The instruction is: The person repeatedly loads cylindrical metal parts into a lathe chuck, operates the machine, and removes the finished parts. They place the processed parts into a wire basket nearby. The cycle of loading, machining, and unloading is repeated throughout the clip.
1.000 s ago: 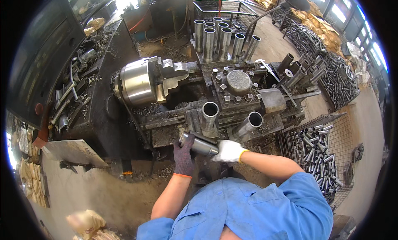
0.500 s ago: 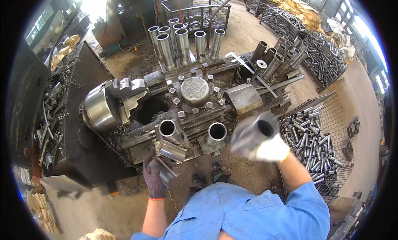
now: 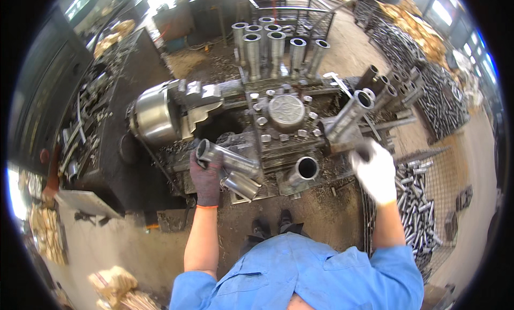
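Steel everywhere, so first a firm grip. Left hand (image 3: 206,177), in a dark glove, closed round a steel tube (image 3: 227,159) lying across the lathe bed, open end toward the chuck (image 3: 156,116); a second short tube (image 3: 242,184) just beside the palm. Right hand (image 3: 376,172), white-gloved, clamped on the lower end of a long tube (image 3: 350,114) slanting up and away over the wire crate of finished pieces (image 3: 415,203). Probably best: keep both wrists straight, lift the long tube clear of the bolted tool post (image 3: 285,110) before swinging, watch for swarf and sharp rims. Farther back, upright tubes (image 3: 276,47) clustered behind the machine.
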Action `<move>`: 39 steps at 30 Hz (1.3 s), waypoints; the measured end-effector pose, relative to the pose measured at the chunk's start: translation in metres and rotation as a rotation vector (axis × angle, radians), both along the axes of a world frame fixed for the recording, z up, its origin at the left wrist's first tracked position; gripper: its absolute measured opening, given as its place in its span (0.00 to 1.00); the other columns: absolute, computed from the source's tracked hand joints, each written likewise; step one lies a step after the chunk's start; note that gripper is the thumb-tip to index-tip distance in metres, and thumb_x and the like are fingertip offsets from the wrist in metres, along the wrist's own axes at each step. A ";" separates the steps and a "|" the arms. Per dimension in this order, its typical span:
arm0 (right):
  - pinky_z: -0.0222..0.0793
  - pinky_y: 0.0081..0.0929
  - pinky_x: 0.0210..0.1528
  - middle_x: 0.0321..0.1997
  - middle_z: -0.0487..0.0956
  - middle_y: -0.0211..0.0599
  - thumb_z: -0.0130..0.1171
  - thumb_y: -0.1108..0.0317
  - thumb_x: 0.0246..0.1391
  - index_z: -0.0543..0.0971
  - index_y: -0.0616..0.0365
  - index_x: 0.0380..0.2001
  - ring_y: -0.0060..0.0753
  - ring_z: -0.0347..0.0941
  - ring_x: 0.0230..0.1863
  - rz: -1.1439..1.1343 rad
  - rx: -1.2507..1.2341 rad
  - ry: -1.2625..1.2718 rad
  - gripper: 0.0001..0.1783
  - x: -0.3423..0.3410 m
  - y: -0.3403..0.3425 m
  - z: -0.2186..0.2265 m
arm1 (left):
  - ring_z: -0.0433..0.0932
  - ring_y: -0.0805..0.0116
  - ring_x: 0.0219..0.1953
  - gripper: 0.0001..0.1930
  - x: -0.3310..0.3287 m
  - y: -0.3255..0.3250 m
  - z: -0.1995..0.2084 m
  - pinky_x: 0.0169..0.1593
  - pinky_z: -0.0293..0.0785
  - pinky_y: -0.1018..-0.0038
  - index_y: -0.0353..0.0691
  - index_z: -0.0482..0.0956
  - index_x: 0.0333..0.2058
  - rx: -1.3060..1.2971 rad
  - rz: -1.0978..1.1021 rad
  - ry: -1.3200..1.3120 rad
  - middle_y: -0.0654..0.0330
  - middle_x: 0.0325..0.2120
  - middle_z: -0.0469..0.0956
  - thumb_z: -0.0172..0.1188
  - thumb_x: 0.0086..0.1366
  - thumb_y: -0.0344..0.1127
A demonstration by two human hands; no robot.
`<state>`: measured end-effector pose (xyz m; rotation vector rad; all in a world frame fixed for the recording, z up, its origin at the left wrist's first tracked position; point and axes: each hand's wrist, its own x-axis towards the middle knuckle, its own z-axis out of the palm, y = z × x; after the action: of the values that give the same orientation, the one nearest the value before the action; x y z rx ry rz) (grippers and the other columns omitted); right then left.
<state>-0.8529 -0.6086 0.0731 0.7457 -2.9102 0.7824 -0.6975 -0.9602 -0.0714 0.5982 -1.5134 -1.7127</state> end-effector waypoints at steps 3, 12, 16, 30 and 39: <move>0.82 0.45 0.54 0.51 0.86 0.51 0.69 0.58 0.56 0.83 0.56 0.51 0.47 0.86 0.49 0.633 -0.002 -0.216 0.22 0.084 -0.043 -0.014 | 0.83 0.60 0.50 0.28 0.026 -0.021 -0.005 0.59 0.82 0.60 0.41 0.75 0.61 0.622 -0.079 0.165 0.57 0.52 0.82 0.67 0.73 0.53; 0.79 0.54 0.43 0.41 0.84 0.49 0.70 0.57 0.52 0.78 0.55 0.43 0.58 0.84 0.40 0.522 0.261 -0.015 0.20 0.102 -0.198 -0.183 | 0.87 0.42 0.43 0.49 0.083 -0.031 -0.045 0.50 0.86 0.47 0.30 0.80 0.54 1.075 -0.245 0.274 0.42 0.44 0.86 0.44 0.69 0.80; 0.79 0.39 0.48 0.44 0.88 0.55 0.72 0.47 0.53 0.85 0.69 0.49 0.42 0.86 0.44 0.434 -0.304 -0.835 0.34 0.079 -0.196 -0.136 | 0.84 0.44 0.51 0.46 0.090 -0.031 -0.053 0.57 0.82 0.47 0.34 0.78 0.58 1.086 -0.346 0.363 0.43 0.51 0.84 0.48 0.70 0.78; 0.81 0.47 0.54 0.50 0.84 0.54 0.72 0.54 0.43 0.73 0.57 0.64 0.55 0.85 0.48 0.836 0.019 0.110 0.43 -0.022 -0.252 0.046 | 0.76 0.62 0.66 0.29 -0.022 -0.022 0.019 0.71 0.70 0.55 0.37 0.74 0.65 0.508 -0.645 -0.130 0.53 0.59 0.81 0.55 0.78 0.53; 0.78 0.46 0.57 0.45 0.86 0.51 0.74 0.57 0.43 0.83 0.58 0.49 0.53 0.84 0.52 0.815 0.818 0.238 0.29 -0.179 -0.328 -0.009 | 0.82 0.66 0.52 0.20 0.051 -0.039 -0.039 0.59 0.77 0.67 0.34 0.77 0.60 0.253 0.087 -0.090 0.57 0.49 0.83 0.60 0.78 0.41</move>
<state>-1.0316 -0.9365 0.0640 1.9567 -2.5699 -0.5656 -0.6466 -0.9989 -0.1109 0.8691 -1.3197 -1.8444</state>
